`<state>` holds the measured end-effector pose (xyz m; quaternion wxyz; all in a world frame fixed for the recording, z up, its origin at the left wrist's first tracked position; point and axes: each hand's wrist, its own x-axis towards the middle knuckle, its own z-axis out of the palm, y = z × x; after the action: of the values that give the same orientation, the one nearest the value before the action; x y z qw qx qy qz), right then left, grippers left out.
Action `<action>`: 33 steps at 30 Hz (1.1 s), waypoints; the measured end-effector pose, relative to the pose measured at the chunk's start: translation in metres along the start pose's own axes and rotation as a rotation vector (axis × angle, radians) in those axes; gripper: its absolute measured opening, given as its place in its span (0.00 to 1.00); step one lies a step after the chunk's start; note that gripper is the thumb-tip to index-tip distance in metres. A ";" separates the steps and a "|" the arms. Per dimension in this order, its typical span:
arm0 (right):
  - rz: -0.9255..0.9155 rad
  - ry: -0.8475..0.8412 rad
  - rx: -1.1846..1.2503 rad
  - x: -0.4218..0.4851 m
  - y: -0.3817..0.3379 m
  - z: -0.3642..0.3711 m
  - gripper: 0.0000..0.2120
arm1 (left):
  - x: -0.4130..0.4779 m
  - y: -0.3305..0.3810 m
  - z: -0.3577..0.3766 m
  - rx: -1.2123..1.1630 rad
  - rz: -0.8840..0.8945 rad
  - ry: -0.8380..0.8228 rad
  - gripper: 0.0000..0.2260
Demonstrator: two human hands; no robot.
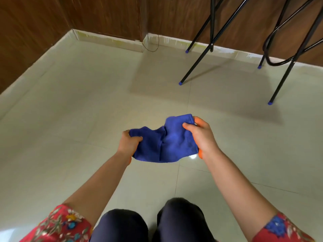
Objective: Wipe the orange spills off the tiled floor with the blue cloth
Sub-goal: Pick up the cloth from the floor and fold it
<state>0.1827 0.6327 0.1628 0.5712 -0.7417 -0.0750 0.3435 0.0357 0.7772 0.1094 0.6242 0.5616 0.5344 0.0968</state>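
Note:
I hold the blue cloth [164, 142] stretched between both hands above the pale tiled floor [87, 105]. My left hand [128, 143] grips its left edge with curled fingers and thumb. My right hand [201, 135] pinches the upper right part, thumb on top. Bits of orange spill [198, 120] show on the floor past my right hand, and another orange patch [200, 154] shows below that hand. A sliver of orange [129, 160] peeks out under my left wrist. The cloth hides most of the floor beneath it.
Black metal legs with blue feet [180, 83] stand on the floor at the upper right; one foot [270, 103] is nearest. Wooden panelled walls [104, 16] and a skirting run along the back and left. A thin wire [150, 48] hangs by the wall. My knees [153, 222] are below.

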 end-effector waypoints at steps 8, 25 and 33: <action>-0.017 -0.052 0.129 -0.140 -0.175 -0.007 0.06 | -0.196 0.116 -0.022 -0.136 0.427 -0.259 0.19; 0.157 0.111 0.176 -0.294 -0.328 -0.087 0.25 | -0.361 0.367 -0.064 -0.220 0.171 -0.531 0.12; 0.258 -0.138 0.511 -0.288 -0.334 -0.069 0.19 | -0.334 0.361 -0.087 -0.576 -0.194 -0.470 0.15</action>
<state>0.1010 0.5450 0.5924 0.6846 -0.5523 0.0700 0.4706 0.0044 0.7154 0.6040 0.8682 0.3167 0.3784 0.0519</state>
